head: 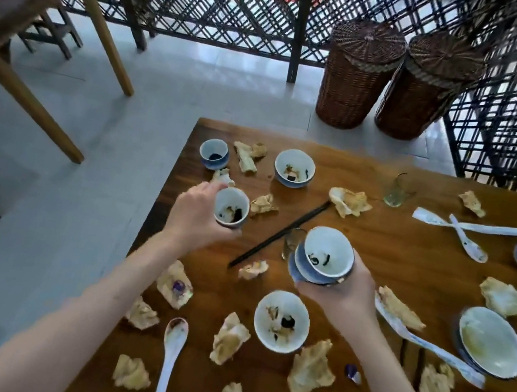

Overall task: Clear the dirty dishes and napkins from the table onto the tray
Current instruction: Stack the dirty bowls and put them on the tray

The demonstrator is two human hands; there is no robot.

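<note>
My left hand (195, 213) grips a small blue-and-white cup (231, 207) with dark dregs, lifted over the table's left edge. A stack of two blue-and-white bowls (325, 257) is held in my right hand (343, 290) above the wooden table (394, 251). More dirty bowls stand at the far left (213, 153), the far middle (294, 167), near me (281, 321) and on the right (491, 341). Crumpled napkins (311, 368) lie all over. White spoons (171, 355) and black chopsticks (278, 234) lie on the wood. No tray is in view.
A drinking glass (398, 189) stands at the far side and another glass (292, 242) sits behind the held bowls. Two wicker baskets (357, 76) stand on the floor beyond the table. Another wooden table (26, 6) is at upper left, over grey floor.
</note>
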